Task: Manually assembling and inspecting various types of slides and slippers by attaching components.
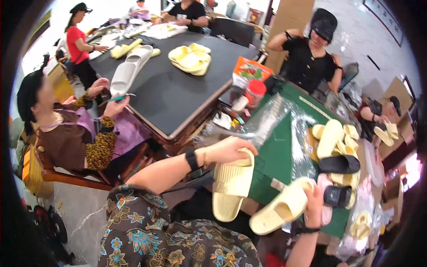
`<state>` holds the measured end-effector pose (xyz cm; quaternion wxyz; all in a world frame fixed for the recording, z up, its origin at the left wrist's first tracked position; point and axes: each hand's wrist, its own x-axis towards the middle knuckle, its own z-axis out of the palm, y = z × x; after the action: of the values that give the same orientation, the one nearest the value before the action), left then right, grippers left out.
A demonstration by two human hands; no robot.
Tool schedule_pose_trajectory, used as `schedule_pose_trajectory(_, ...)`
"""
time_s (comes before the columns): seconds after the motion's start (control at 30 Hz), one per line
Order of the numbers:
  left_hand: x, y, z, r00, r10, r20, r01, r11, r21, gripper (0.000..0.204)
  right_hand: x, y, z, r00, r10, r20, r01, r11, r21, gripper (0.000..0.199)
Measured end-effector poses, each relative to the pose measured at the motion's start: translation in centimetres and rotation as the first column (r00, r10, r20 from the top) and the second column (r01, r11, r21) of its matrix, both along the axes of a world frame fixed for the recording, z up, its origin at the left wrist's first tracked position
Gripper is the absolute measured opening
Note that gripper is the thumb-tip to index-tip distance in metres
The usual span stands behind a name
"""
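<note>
Holding one pale yellow ribbed foam slide sandal (232,184) in my left hand (229,150), I have my fingers clamped over its heel end, so it hangs sole outward and toe down just off the near edge of the green tabletop (276,158). My right hand (314,202) is closed on a second pale yellow foam slide sandal (281,208), gripping it at the strap end; this one lies tilted with its open footbed showing, over the near corner of the green tabletop. The two sandals are near each other but not touching, and my hands are apart.

Just beyond my right hand, on the green tabletop, lies a black slide sandal (339,164), and against it a heap of pale yellow slide sandals (331,138) stacked on one another. A sheet of clear crinkled plastic film (271,118) spreads across the green tabletop, beyond my left hand. At the far end of the green tabletop stand a red-lidded jar (255,91) and an orange printed bag (250,70).

To the left of the green tabletop is a large black tabletop (169,89) carrying grey slide sandals (129,69) and a pile of yellow sandals (190,58). A seated person in a brown patterned top (71,133) works at its near side, and a person in black (309,55) sits past the far end of the green tabletop.
</note>
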<state>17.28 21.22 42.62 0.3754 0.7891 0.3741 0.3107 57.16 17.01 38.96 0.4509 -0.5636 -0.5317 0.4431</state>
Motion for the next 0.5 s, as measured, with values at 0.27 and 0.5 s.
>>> schedule_pose_trajectory(0.27,4.6,-0.3,-4.4,0.946,0.315,-0.074,-0.299,0.939,0.168,0.057,-3.5,1.1,-3.8,0.9,0.105,0.423,-0.111,0.994,-0.012,0.063)
schedule_pose_trajectory(0.5,3.7,-7.5,-11.7,0.95,0.269,-0.157,-0.278,0.96,-0.032,0.053,-4.5,-2.6,-8.1,0.806,0.124,0.579,-0.277,0.943,0.183,0.074)
